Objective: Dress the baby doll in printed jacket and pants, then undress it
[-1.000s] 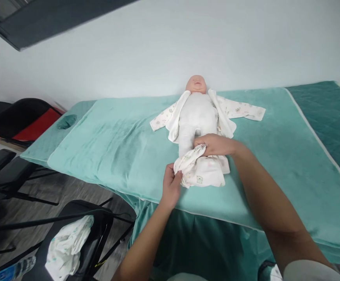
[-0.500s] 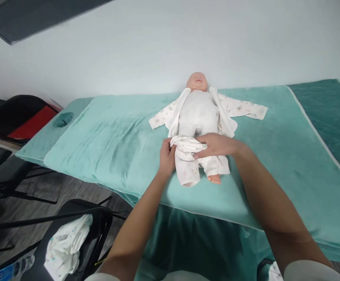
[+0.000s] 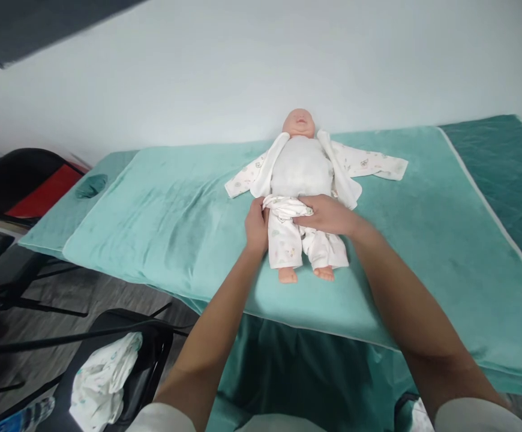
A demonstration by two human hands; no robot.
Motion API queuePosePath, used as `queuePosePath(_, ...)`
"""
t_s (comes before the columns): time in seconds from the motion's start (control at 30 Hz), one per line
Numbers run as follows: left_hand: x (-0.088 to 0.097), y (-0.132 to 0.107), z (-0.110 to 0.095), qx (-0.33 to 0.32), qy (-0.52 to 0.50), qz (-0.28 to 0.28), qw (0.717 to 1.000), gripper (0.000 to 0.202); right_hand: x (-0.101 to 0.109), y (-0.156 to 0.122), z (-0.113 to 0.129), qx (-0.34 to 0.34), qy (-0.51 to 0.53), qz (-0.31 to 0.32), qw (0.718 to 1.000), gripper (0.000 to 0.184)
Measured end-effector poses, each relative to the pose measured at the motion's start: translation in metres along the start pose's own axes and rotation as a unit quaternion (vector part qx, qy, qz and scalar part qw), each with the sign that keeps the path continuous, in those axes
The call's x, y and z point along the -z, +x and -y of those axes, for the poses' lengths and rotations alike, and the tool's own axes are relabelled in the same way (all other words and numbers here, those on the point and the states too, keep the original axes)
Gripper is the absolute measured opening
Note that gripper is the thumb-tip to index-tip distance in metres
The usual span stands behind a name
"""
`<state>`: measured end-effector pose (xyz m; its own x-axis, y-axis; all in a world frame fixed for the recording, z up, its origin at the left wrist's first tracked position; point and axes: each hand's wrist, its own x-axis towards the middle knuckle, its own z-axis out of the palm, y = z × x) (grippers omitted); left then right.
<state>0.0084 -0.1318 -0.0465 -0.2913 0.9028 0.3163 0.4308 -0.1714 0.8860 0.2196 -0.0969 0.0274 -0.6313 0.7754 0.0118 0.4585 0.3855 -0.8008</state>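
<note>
Nearest, down-left of the doll (image 3: 301,167): 1 bundled cloth (image 3: 104,384) and 1 bottle (image 3: 27,415), by the chair (image 3: 137,366). 2 bare feet (image 3: 287,275) stick out at doll's near end. 1 pair of pants (image 3: 284,245) on doll's legs, waistband bunched below its belly. 2 hands: left hand (image 3: 256,227) pinches band at doll's side, right hand (image 3: 326,214) pinches it toward doll's middle. Step looks like pulling pants up; next move calls for easing band evenly over doll's hips. Beyond: 1 open jacket (image 3: 373,163) spread around doll's torso, 1 green-covered table (image 3: 162,204) beneath.
</note>
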Motion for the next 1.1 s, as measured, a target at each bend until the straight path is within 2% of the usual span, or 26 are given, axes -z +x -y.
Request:
queuePosePath(0.1,0.001,-0.001,0.001,-0.027,0.034,-0.009,0.999,0.015,0.005,-0.002,-0.002,0.019,0.069,0.007,0.997,0.032)
queuePosePath(0.17,0.001,-0.002,0.000,-0.053,0.055,-0.017,0.997,0.016,0.008,-0.004,-0.004,0.027,0.122,-0.023,0.992,0.035)
queuePosePath(0.27,0.002,-0.003,0.001,-0.078,0.055,-0.028,0.995,0.020,0.011,-0.003,-0.010,0.022,0.207,-0.137,0.968,0.034)
queuePosePath(0.37,0.002,0.001,0.006,-0.070,0.021,-0.060,0.996,0.023,0.014,0.003,-0.025,0.005,0.252,-0.272,0.928,0.029)
queuePosePath(0.47,0.002,0.013,0.018,-0.034,-0.033,-0.122,0.991,0.031,0.021,0.012,-0.048,-0.018,0.216,-0.405,0.888,0.018)
queuePosePath(0.53,0.003,0.028,0.027,0.013,-0.078,-0.162,0.984,0.029,0.026,0.016,-0.067,-0.051,0.125,-0.467,0.874,0.010)
queuePosePath(0.57,0.003,0.037,0.031,0.036,-0.094,-0.175,0.979,0.025,0.028,0.017,-0.075,-0.074,0.067,-0.479,0.872,0.010)
queuePosePath(0.6,0.002,0.046,0.035,0.052,-0.099,-0.177,0.978,0.020,0.030,0.017,-0.083,-0.100,0.011,-0.476,0.874,0.013)
queuePosePath(0.67,0.000,0.063,0.041,0.061,-0.077,-0.144,0.985,0.018,0.030,0.017,-0.096,-0.151,-0.074,-0.440,0.882,0.020)
queuePosePath(0.73,-0.003,0.077,0.043,0.062,-0.029,-0.096,0.993,0.021,0.029,0.015,-0.103,-0.186,-0.133,-0.403,0.886,0.026)
queuePosePath(0.83,-0.009,0.093,0.044,0.077,0.055,-0.070,0.993,0.027,0.029,0.012,-0.106,-0.219,-0.195,-0.374,0.880,0.031)
queuePosePath(0.93,-0.013,0.103,0.043,0.101,0.121,-0.055,0.986,0.033,0.034,0.009,-0.103,-0.266,-0.203,-0.362,0.870,0.031)
queuePosePath(1.0,-0.014,0.106,0.042,0.119,0.143,-0.041,0.982,0.029,0.037,0.007,-0.100,-0.291,-0.192,-0.345,0.872,0.029)
queuePosePath(1.1,-0.012,0.106,0.042,0.110,0.105,-0.059,0.987,0.014,0.038,0.006,-0.096,-0.302,-0.182,-0.304,0.885,0.027)
